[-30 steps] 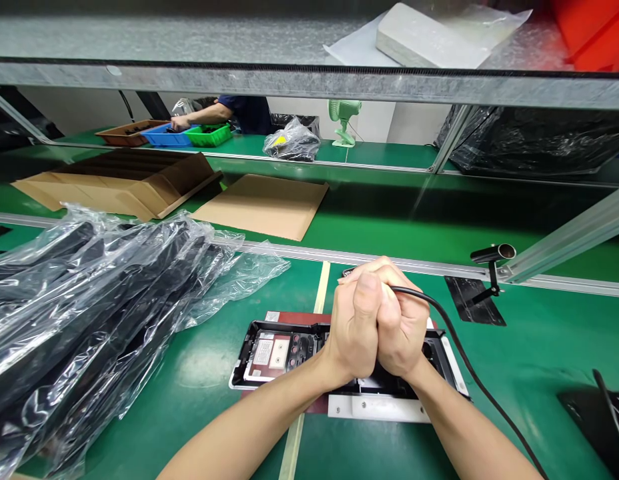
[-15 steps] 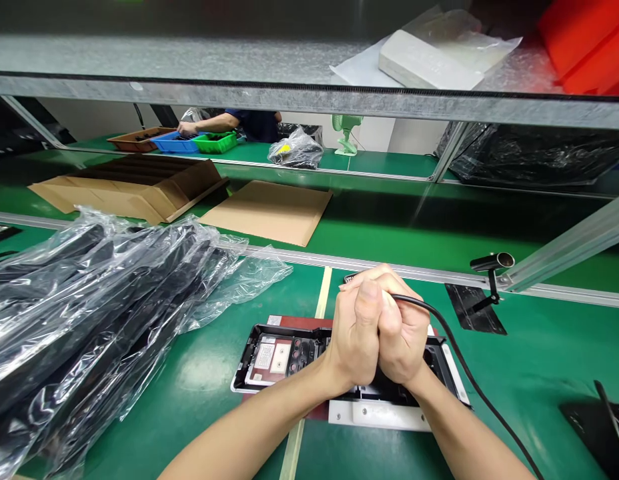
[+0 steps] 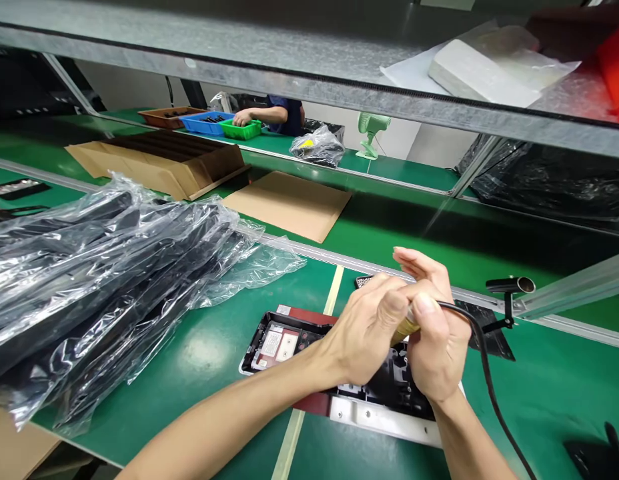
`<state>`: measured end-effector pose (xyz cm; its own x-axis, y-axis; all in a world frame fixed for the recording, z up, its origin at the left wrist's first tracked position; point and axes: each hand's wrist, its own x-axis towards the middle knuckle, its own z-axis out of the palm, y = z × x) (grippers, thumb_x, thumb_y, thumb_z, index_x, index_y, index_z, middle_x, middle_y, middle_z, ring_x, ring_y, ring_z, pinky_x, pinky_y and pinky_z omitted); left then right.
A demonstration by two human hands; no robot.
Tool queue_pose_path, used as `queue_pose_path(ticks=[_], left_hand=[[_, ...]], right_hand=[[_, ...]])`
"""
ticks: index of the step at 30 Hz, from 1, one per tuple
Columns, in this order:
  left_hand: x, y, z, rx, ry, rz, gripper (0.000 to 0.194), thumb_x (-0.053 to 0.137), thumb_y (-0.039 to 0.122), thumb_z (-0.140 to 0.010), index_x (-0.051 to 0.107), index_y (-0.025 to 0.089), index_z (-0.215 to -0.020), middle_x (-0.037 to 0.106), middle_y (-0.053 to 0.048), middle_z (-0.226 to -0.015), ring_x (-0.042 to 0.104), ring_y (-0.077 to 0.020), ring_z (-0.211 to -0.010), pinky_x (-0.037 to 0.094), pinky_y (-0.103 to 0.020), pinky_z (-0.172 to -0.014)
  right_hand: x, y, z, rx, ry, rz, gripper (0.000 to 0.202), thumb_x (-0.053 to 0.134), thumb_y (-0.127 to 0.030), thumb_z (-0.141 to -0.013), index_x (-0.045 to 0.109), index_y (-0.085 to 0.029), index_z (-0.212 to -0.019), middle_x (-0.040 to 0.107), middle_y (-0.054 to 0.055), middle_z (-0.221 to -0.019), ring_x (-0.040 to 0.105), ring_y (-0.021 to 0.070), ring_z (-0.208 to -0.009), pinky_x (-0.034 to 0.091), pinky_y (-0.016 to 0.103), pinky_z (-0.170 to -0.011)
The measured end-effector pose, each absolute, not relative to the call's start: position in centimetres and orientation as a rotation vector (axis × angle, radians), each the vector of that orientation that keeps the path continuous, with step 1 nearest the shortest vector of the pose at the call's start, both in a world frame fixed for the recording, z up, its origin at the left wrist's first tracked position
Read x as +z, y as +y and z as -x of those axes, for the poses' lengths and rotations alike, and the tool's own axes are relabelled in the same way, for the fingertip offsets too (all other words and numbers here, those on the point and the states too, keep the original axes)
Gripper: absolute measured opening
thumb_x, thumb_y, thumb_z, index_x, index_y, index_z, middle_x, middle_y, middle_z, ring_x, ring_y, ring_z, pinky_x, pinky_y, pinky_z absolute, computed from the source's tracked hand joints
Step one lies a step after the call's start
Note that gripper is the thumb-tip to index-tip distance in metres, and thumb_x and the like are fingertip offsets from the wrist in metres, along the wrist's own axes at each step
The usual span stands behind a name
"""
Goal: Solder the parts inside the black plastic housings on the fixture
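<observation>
My left hand point(image 3: 369, 327) is closed around a corded tool with a yellowish cylindrical body point(image 3: 405, 327). Against the tool's cord end, my right hand point(image 3: 439, 340) has its thumb and part of its palm pressed, while some of its fingers rise apart from it. The black cord point(image 3: 482, 340) leaves the top and curves down to the right. Below both hands lies a black plastic housing point(image 3: 389, 387) with white strips and a label, set in a dark red and white fixture point(image 3: 379, 417). My hands hide the housing's middle and the tool's tip.
Plastic-wrapped black parts point(image 3: 139, 267) cover the left of the green bench. A metal tube holder point(image 3: 509, 285) stands at the right. Beyond are a flat cardboard sheet point(image 3: 289, 203) and a divided carton point(image 3: 159, 160). A co-worker's hand point(image 3: 243, 117) is at a green bin point(image 3: 234, 131). A shelf point(image 3: 289, 93) spans overhead.
My clasped hands have loosened, and the yellowish tool body shows between them. Some right-hand fingers have lifted. The view has turned slightly left, and the co-worker's hand has moved to the green bin.
</observation>
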<state>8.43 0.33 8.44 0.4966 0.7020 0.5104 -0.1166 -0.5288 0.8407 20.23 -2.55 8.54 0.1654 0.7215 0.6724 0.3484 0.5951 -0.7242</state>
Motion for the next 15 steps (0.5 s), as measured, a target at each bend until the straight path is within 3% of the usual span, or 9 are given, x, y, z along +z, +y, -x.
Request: queue_pose_path(ticks=[3, 6, 11, 15], left_hand=[[7.1, 0.6, -7.1, 1.186, 0.639, -1.743, 0.060, 0.011, 0.056, -0.108, 0.055, 0.019, -0.092, 0.059, -0.006, -0.095, 0.054, -0.0202, -0.094, 0.043, -0.036, -0.089], [5.4, 0.6, -5.1, 1.106, 0.857, -1.700, 0.048, 0.021, 0.048, -0.110, 0.054, 0.019, -0.090, 0.058, -0.003, -0.090, 0.054, -0.0174, -0.086, 0.042, -0.033, -0.082], [3.0, 0.3, -2.0, 0.733, 1.043, -1.836, 0.037, 0.037, 0.044, -0.107, 0.046, 0.021, -0.081, 0.049, 0.005, -0.071, 0.046, -0.0137, -0.066, 0.033, -0.030, -0.066], [2.1, -0.1, -0.9, 0.484, 1.002, -1.926, 0.028, 0.046, 0.045, -0.104, 0.051, 0.022, -0.089, 0.054, 0.005, -0.067, 0.050, -0.0154, -0.064, 0.031, -0.029, -0.062]], right_hand=[[8.4, -2.7, -20.1, 0.355, -1.397, 0.963, 0.037, 0.045, -0.027, -0.100, 0.062, -0.022, -0.068, 0.068, 0.007, -0.096, 0.060, 0.0280, -0.119, 0.046, 0.047, -0.101], [8.2, -2.7, -19.8, 0.415, -1.352, 0.914, 0.037, 0.044, -0.024, -0.100, 0.058, -0.022, -0.066, 0.058, 0.003, -0.067, 0.066, 0.0244, -0.090, 0.049, 0.043, -0.082], [8.0, -2.9, -19.2, 0.678, -1.228, 0.847, 0.029, 0.041, -0.027, -0.101, 0.056, -0.021, -0.077, 0.067, 0.001, -0.065, 0.060, 0.0168, -0.055, 0.047, 0.033, -0.053], [8.2, -2.9, -18.5, 0.746, -1.148, 0.792, 0.026, 0.045, -0.031, -0.100, 0.052, -0.022, -0.076, 0.054, -0.005, -0.050, 0.046, 0.0113, -0.040, 0.038, 0.024, -0.041]])
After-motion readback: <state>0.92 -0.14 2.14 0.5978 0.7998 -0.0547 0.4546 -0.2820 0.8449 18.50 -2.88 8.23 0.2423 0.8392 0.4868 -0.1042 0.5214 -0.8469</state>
